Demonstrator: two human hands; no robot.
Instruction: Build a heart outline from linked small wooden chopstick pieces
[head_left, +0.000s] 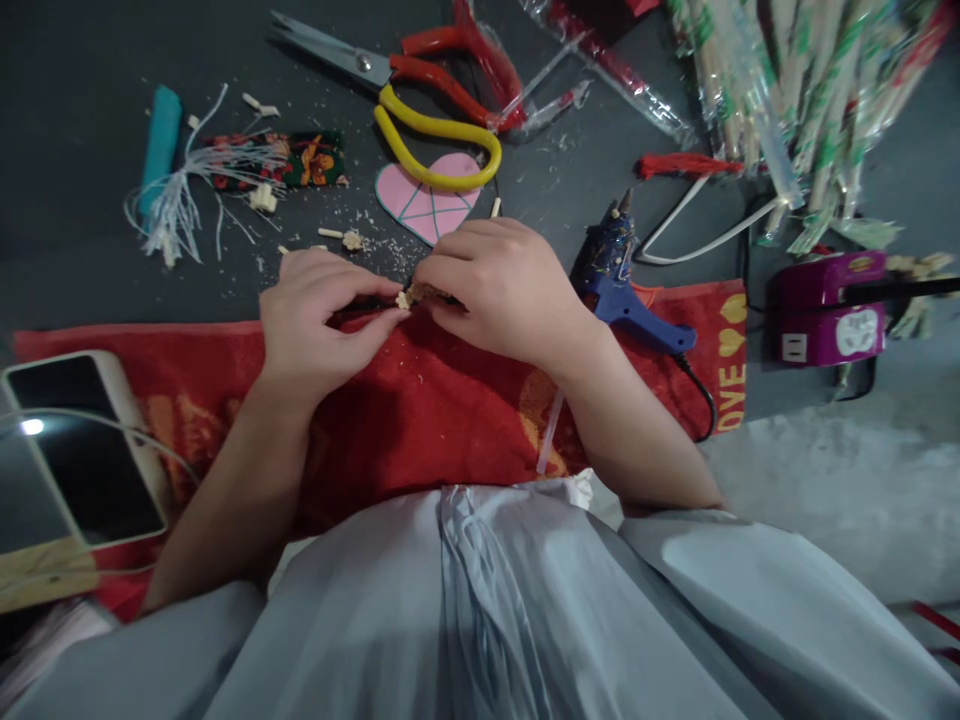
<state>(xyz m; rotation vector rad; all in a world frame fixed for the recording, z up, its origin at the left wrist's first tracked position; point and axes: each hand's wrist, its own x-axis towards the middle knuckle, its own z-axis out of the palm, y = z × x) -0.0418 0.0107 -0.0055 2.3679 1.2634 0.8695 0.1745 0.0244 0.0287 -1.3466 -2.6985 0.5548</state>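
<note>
My left hand (322,310) pinches a small cream, knobbly flower-like piece (403,300) between thumb and fingertips. Close against it, my right hand (499,285) has its fingers curled round a tan, rough-looking piece (426,291), mostly hidden by those fingers. Whether the two pieces are joined, I cannot tell. Both hands are just above a red towel (375,430). Beyond them lie a pink heart-shaped card (409,197), a short pale stick with a knobbly end (351,240) and scattered crumbs. A blue glue gun (622,290) rests beside my right wrist.
Scissors (360,62) with red and yellow handles lie at the back. White threads (180,190), a teal roll (161,140) and patterned cloth (319,158) are at far left. A phone (90,450) sits left, a purple box (829,305) right, wrapped stick bundles (795,100) behind.
</note>
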